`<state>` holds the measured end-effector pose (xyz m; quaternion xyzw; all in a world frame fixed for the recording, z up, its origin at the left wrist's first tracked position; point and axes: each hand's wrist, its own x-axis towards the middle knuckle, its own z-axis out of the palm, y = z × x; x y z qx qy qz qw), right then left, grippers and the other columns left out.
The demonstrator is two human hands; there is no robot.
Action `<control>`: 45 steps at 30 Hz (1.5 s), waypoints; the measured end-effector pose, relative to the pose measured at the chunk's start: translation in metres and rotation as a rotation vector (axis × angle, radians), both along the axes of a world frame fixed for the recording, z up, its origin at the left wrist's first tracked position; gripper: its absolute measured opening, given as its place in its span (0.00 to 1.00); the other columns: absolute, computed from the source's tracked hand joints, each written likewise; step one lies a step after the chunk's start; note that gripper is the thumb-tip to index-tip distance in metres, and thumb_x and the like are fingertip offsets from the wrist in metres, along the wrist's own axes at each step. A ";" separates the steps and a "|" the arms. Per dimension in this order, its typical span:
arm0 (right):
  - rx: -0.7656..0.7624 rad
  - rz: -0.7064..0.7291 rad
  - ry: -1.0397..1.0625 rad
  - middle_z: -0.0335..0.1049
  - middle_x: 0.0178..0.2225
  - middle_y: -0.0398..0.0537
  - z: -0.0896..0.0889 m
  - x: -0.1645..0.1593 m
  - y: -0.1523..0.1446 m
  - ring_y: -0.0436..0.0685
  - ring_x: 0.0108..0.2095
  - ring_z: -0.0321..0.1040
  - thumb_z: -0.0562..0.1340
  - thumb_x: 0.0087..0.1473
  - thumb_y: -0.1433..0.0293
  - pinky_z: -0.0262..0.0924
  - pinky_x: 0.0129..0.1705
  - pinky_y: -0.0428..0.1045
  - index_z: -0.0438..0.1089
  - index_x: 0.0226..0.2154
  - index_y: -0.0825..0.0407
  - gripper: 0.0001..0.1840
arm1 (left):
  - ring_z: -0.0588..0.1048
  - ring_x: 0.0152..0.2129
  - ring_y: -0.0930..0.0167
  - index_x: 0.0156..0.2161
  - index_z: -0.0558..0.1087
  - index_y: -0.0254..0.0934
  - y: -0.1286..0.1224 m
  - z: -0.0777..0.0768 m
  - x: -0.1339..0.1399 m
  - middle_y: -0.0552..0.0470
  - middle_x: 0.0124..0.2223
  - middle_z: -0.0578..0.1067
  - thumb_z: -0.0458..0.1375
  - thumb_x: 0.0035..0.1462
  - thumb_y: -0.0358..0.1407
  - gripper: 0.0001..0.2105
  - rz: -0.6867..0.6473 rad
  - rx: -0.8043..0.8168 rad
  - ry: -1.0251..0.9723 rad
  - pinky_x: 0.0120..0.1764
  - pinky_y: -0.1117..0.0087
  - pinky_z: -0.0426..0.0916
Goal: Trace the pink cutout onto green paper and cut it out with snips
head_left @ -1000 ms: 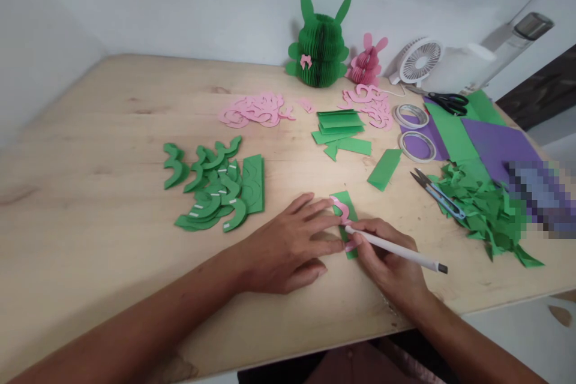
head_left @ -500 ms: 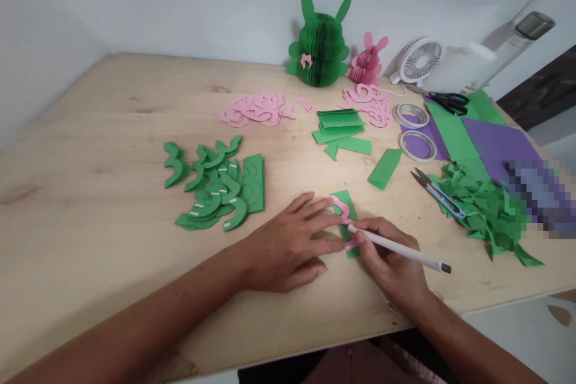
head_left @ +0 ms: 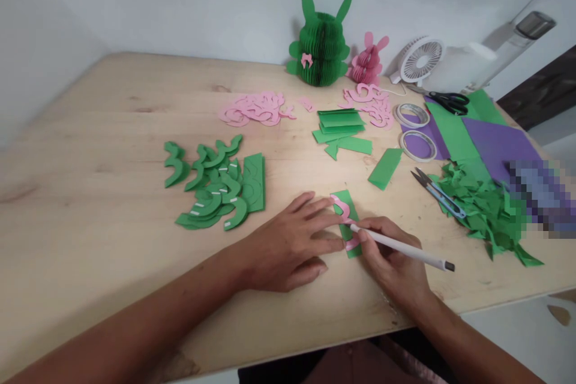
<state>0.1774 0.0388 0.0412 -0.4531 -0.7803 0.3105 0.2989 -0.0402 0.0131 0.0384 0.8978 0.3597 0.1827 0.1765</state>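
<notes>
My left hand (head_left: 297,243) lies flat with fingers spread, its fingertips pressing a curved pink paper cutout (head_left: 342,209) onto a narrow green paper strip (head_left: 345,195). Part of the cutout is hidden under the fingers. In my right hand (head_left: 393,252) is a white pen (head_left: 402,247), its tip touching down at the cutout's edge. Left of my hands lies a pile of wavy green paper cutouts (head_left: 216,189), some with small white strips. Beside that pile is a folded green paper (head_left: 254,183) with curved outlines on it.
Behind stand a green paper rabbit (head_left: 321,48), a pink one (head_left: 366,63) and a white fan (head_left: 420,61). Pink cutouts (head_left: 256,109), folded green papers (head_left: 341,121) and tape rolls (head_left: 418,145) lie ahead. Thread snips (head_left: 438,193), green scraps (head_left: 486,210) and black scissors (head_left: 450,102) are at right.
The pen and my right hand have shifted slightly to the right along the cutout's edge. My left hand stays in place.
</notes>
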 end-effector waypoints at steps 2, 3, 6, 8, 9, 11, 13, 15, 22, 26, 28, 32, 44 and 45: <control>-0.001 -0.008 -0.004 0.74 0.29 0.47 0.000 0.000 0.000 0.55 0.29 0.71 0.58 0.55 0.71 0.63 0.28 0.47 0.70 0.33 0.51 0.05 | 0.53 0.60 0.56 0.56 0.66 0.44 0.000 0.000 0.000 0.47 0.62 0.62 0.55 0.56 0.36 0.21 -0.005 0.001 -0.003 0.59 0.48 0.42; 0.002 -0.012 -0.006 0.74 0.29 0.47 0.000 0.000 0.000 0.55 0.29 0.71 0.58 0.55 0.71 0.63 0.28 0.47 0.70 0.33 0.51 0.05 | 0.53 0.60 0.56 0.56 0.66 0.44 0.000 -0.001 0.000 0.47 0.62 0.62 0.55 0.56 0.36 0.21 -0.007 0.001 -0.002 0.60 0.48 0.42; 0.015 -0.021 -0.013 0.74 0.28 0.46 0.000 0.001 0.000 0.55 0.29 0.71 0.58 0.55 0.71 0.63 0.28 0.47 0.70 0.33 0.51 0.05 | 0.53 0.61 0.56 0.56 0.66 0.44 0.000 -0.001 0.000 0.47 0.62 0.61 0.54 0.56 0.36 0.21 -0.014 0.000 0.003 0.60 0.48 0.42; 0.024 -0.024 -0.023 0.74 0.28 0.46 0.000 0.001 0.000 0.54 0.28 0.71 0.58 0.55 0.71 0.63 0.28 0.47 0.70 0.32 0.51 0.04 | 0.52 0.61 0.56 0.56 0.65 0.44 0.000 -0.001 -0.001 0.47 0.62 0.61 0.54 0.56 0.35 0.21 -0.015 -0.001 0.004 0.60 0.48 0.42; 0.029 -0.027 -0.028 0.74 0.28 0.45 0.000 0.001 -0.001 0.54 0.28 0.70 0.58 0.55 0.71 0.62 0.27 0.47 0.70 0.32 0.51 0.04 | 0.52 0.61 0.56 0.56 0.65 0.44 0.000 -0.001 0.000 0.47 0.62 0.61 0.54 0.56 0.35 0.21 -0.017 -0.001 0.004 0.60 0.48 0.42; 0.040 -0.031 -0.034 0.74 0.28 0.45 0.000 0.001 -0.001 0.54 0.28 0.70 0.58 0.55 0.71 0.62 0.27 0.47 0.70 0.32 0.51 0.04 | 0.52 0.61 0.56 0.56 0.65 0.44 0.000 -0.001 0.000 0.47 0.62 0.61 0.54 0.56 0.36 0.21 -0.019 -0.004 0.006 0.60 0.48 0.42; 0.049 -0.032 -0.035 0.74 0.27 0.45 0.000 0.001 -0.001 0.54 0.27 0.70 0.58 0.55 0.71 0.62 0.26 0.47 0.70 0.32 0.51 0.04 | 0.52 0.61 0.56 0.56 0.66 0.43 0.000 -0.001 0.000 0.48 0.63 0.60 0.54 0.56 0.36 0.21 -0.019 -0.005 0.008 0.60 0.48 0.41; 0.056 -0.032 -0.037 0.74 0.27 0.45 0.000 0.001 -0.001 0.54 0.27 0.70 0.58 0.55 0.71 0.62 0.26 0.47 0.69 0.32 0.51 0.04 | 0.52 0.61 0.56 0.56 0.66 0.43 0.000 -0.001 0.000 0.48 0.63 0.60 0.54 0.56 0.35 0.20 -0.018 -0.004 0.006 0.60 0.48 0.41; 0.059 -0.039 -0.054 0.74 0.27 0.45 0.001 0.002 -0.001 0.54 0.26 0.69 0.58 0.54 0.71 0.60 0.25 0.47 0.69 0.31 0.51 0.05 | 0.53 0.61 0.56 0.56 0.65 0.43 0.000 -0.001 0.000 0.47 0.62 0.61 0.53 0.57 0.35 0.21 -0.017 0.009 -0.001 0.59 0.48 0.43; 0.058 -0.049 -0.058 0.73 0.26 0.44 0.001 0.003 -0.002 0.53 0.25 0.68 0.58 0.54 0.71 0.59 0.24 0.46 0.69 0.30 0.51 0.05 | 0.53 0.61 0.56 0.57 0.65 0.44 0.000 -0.001 0.000 0.47 0.62 0.61 0.54 0.56 0.36 0.21 -0.016 0.005 -0.003 0.59 0.48 0.43; 0.058 -0.055 -0.059 0.73 0.25 0.44 0.001 0.003 -0.002 0.53 0.25 0.68 0.58 0.54 0.71 0.59 0.24 0.46 0.69 0.29 0.50 0.05 | 0.52 0.61 0.56 0.57 0.65 0.44 0.001 -0.002 0.000 0.47 0.62 0.61 0.54 0.56 0.36 0.22 -0.017 0.002 -0.004 0.59 0.48 0.43; 0.053 -0.059 -0.055 0.72 0.25 0.44 0.000 0.003 -0.002 0.53 0.25 0.67 0.58 0.54 0.70 0.58 0.24 0.46 0.69 0.30 0.51 0.04 | 0.52 0.61 0.56 0.56 0.65 0.44 0.001 -0.002 0.000 0.47 0.62 0.61 0.54 0.56 0.35 0.21 -0.022 -0.001 -0.010 0.60 0.48 0.42; 0.042 -0.063 -0.053 0.72 0.25 0.44 0.000 0.003 -0.003 0.53 0.25 0.67 0.58 0.54 0.69 0.58 0.24 0.46 0.69 0.30 0.51 0.05 | 0.53 0.60 0.55 0.56 0.66 0.43 0.000 -0.002 0.000 0.46 0.61 0.62 0.54 0.56 0.35 0.21 -0.017 0.004 -0.016 0.59 0.47 0.43; 0.043 -0.065 -0.056 0.72 0.25 0.44 0.000 0.003 -0.003 0.53 0.25 0.67 0.58 0.54 0.69 0.58 0.24 0.46 0.69 0.29 0.51 0.05 | 0.53 0.60 0.55 0.56 0.66 0.43 0.000 -0.001 0.000 0.46 0.61 0.62 0.54 0.56 0.35 0.21 -0.016 0.002 -0.010 0.59 0.47 0.44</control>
